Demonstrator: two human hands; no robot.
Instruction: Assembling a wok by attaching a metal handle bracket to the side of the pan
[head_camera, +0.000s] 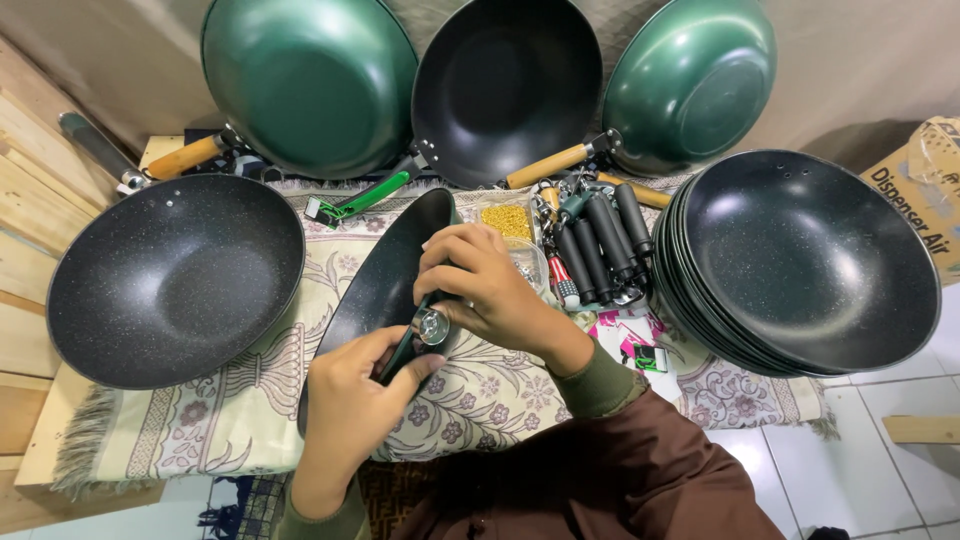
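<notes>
A black pan stands on edge on the patterned cloth, in front of the person and roughly at the cloth's middle. A dark green handle lies against its near rim, with a small round metal fitting at the handle's end. The left hand grips the handle from below, thumb and fingers closed around it. The right hand curls over the pan's rim and pinches the handle just beside the fitting.

Left of the pan a speckled black pan rests open side up. Right of it lie a bunch of black handles and a small tray of yellow bits. Further right is a stack of black pans. Behind the pan, two green pans and a black one lean against the wall.
</notes>
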